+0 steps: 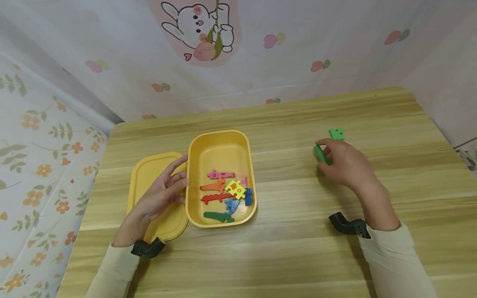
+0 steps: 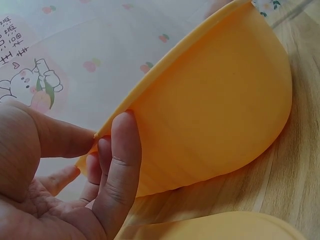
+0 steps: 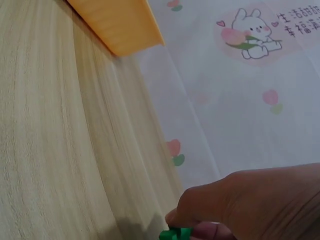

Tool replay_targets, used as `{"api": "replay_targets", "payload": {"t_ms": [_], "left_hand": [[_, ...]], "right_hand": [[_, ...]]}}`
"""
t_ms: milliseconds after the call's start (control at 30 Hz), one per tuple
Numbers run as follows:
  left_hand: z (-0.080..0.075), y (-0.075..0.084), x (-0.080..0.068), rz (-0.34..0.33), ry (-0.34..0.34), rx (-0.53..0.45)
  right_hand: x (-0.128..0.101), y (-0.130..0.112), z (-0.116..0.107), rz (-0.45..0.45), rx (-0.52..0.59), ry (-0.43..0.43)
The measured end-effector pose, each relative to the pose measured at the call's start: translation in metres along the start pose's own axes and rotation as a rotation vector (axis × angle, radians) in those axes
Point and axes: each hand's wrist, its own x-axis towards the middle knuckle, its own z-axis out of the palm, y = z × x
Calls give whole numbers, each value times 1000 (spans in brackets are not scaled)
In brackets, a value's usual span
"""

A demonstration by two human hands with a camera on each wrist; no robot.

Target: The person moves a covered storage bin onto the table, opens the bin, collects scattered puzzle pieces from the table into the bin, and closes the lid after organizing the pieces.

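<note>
The right hand (image 1: 346, 160) pinches a small green puzzle piece (image 1: 319, 153) between its thumb and fingertips. Another flat green puzzle piece (image 1: 337, 133) lies on the wood-grain table (image 1: 287, 248), just past that hand. The left hand (image 1: 164, 191) has fingers touching a yellow rounded box (image 1: 220, 145); one cannot tell if they squeeze. Chinese writing (image 3: 299, 22) on the white cloth (image 3: 230, 125) reads "生活甜" and "幸福满".

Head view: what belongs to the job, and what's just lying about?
In the job, likely:
green piece in the right hand
loose green piece nearby
yellow box, held by the left hand
coloured pieces inside

Seemingly not in use:
yellow lid beside the box
patterned cloth behind
</note>
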Motion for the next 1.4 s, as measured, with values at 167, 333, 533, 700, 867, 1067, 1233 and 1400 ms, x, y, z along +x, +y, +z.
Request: {"api": "replay_targets", "payload": {"t_ms": [167,333,533,700,867,1067,1233,1400], "left_hand": [[0,1,1,-6,4,2],[0,1,2,-4,3,-4],[0,1,1,5,2,-12],[-1,1,1,4,7,-7],[-1,1,1,7,3,-12],[-1,0,-1,8,-13,-17],[0,-1,-1,10,-9,-15],[0,-2,-1,10,-13,-21]], "right_hand": [[2,-5,2,-47,48,56],[2,-10,3,-70,118,77],[3,-19,3,-71,251,39],[4,-25,5,-80,275,30],[5,-28,9,-99,282,36],[2,-32,11,-98,320,29],[1,-34,11,-99,335,32],[1,-34,14,-103,356,25]]}}
